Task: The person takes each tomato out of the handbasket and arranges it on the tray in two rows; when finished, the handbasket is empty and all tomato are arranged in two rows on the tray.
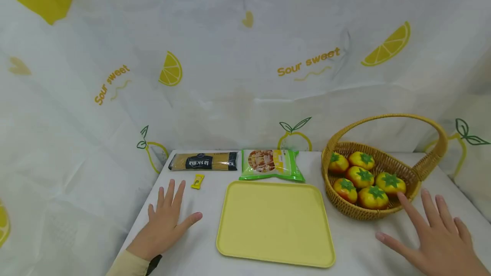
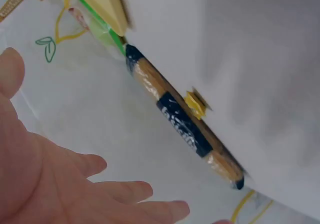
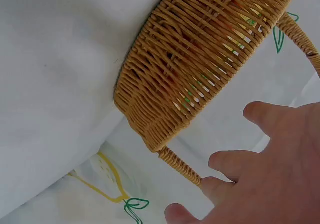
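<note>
My left hand (image 1: 163, 225) hovers at the table's left side with fingers spread, holding nothing. Just beyond its fingertips lie a small yellow wrapped candy (image 1: 197, 181) and a pack of spaghetti (image 1: 203, 162) with a dark label. My right hand (image 1: 441, 237), also spread and holding nothing, is at the front right of a wicker basket (image 1: 347, 208); its index fingertip overlaps the rim in the head view. Several yellow-red persimmons (image 1: 373, 198) with green leafy tops fill the basket. In the right wrist view the basket's woven side (image 3: 200, 59) shows beyond the fingers.
A pale yellow tray (image 1: 274, 225) lies in the middle, between the hands. Behind it is a green-edged food packet (image 1: 270, 165). The basket's tall handle (image 1: 387, 116) arches upward. A white lemon-print cloth (image 1: 230, 54) hangs along the table's back edge.
</note>
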The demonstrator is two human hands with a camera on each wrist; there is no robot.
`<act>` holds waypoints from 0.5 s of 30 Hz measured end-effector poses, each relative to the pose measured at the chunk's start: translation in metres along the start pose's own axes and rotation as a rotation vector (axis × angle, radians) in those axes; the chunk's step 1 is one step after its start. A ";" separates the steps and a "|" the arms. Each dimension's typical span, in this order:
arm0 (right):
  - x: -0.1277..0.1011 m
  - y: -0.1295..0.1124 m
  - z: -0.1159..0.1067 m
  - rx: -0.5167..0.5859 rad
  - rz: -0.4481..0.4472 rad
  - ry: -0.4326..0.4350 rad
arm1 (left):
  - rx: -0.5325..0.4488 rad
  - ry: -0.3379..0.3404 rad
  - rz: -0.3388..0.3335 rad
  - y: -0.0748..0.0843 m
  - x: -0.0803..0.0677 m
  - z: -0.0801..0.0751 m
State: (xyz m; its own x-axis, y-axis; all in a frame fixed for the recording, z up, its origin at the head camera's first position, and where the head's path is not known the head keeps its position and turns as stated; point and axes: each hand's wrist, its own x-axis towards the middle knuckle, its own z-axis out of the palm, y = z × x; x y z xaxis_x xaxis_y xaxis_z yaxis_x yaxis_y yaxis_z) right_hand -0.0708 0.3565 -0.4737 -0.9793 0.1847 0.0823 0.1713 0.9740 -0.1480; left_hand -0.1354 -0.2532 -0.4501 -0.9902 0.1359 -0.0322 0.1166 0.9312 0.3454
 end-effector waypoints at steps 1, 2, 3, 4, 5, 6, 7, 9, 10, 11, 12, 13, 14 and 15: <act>0.004 0.000 -0.003 0.015 -0.017 0.009 | -0.034 -0.015 0.001 0.003 0.003 0.001; 0.007 0.000 -0.005 0.033 -0.037 0.022 | -0.068 -0.031 0.002 0.006 0.007 0.003; 0.011 0.000 -0.008 0.049 -0.058 0.037 | -0.098 -0.042 0.010 0.009 0.011 0.005; 0.015 -0.001 -0.010 0.067 -0.073 0.051 | -0.127 -0.051 0.021 0.014 0.014 0.008; 0.019 -0.002 -0.013 0.086 -0.090 0.066 | -0.161 -0.056 0.037 0.018 0.019 0.011; 0.022 -0.004 -0.015 0.105 -0.104 0.078 | -0.194 -0.058 0.053 0.023 0.023 0.014; 0.025 -0.005 -0.017 0.119 -0.112 0.090 | -0.229 -0.060 0.069 0.029 0.027 0.017; 0.032 -0.008 -0.021 0.129 -0.118 0.102 | -0.298 -0.056 0.092 0.039 0.034 0.022; 0.035 -0.010 -0.022 0.133 -0.116 0.096 | -0.331 -0.054 0.095 0.044 0.037 0.023; 0.039 -0.011 -0.023 0.139 -0.119 0.084 | -0.356 -0.053 0.089 0.049 0.040 0.024; 0.042 -0.012 -0.025 0.142 -0.119 0.063 | -0.378 -0.055 0.075 0.053 0.043 0.025; 0.046 -0.014 -0.027 0.141 -0.121 0.043 | -0.396 -0.059 0.060 0.056 0.045 0.026; 0.050 -0.015 -0.028 0.141 -0.127 0.020 | -0.413 -0.063 0.043 0.058 0.048 0.026; 0.054 -0.016 -0.030 0.146 -0.132 -0.006 | -0.428 -0.071 0.022 0.060 0.050 0.027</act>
State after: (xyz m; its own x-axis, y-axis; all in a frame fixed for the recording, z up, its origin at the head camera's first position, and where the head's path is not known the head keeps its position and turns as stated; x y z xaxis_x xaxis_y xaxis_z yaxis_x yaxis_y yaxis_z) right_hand -0.1232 0.3547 -0.4378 -0.9930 0.0552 0.1045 0.0242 0.9604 -0.2776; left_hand -0.1754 -0.1819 -0.4559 -0.9782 0.1916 -0.0800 0.0807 0.7059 0.7037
